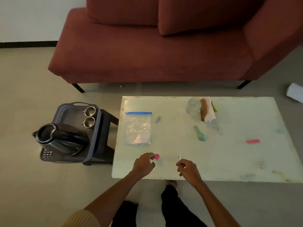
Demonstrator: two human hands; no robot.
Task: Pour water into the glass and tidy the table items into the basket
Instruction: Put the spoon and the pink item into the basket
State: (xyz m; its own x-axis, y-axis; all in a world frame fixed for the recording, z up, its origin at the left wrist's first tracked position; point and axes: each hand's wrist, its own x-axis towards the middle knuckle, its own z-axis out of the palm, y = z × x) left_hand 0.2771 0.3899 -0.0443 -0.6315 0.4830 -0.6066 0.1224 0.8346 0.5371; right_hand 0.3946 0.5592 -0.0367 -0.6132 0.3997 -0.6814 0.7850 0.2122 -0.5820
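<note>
Left hand (144, 164) sits curled over the near table edge, fingertips pinching or touching a small round pink disc (157, 156); can't tell if it's actually gripped. Right hand (188, 169) is loosely closed around a thin white stick (179, 157), long axis running away from the person, tip pointing toward the far side of the table. Table (229, 161) is a pale, glossy slab with stains and worn patches. Clear glass (193, 105) stands upright near the far edge, mouth up, looks empty; just beside it on the right, a brown holder with white napkins (207, 110). Teal plastic spoon (200, 133) lies flat mid-table, bowl toward the person, handle angled away and left. Clear zip bag (138, 127) with a blue seal strip lies flat on the left, long axis front to back, seal at the far end. Small grey cylinder (157, 119) just right of the bag. Pink flat bar (253, 141) lies crosswise, well apart on the right. Left of the table, a grey perforated plastic basket (62, 110) on a dark stool (106, 128) holds a black kettle (60, 140), spout pointing left, and two steel cups (89, 116). Red fabric sofa (147, 54) behind the table.
</note>
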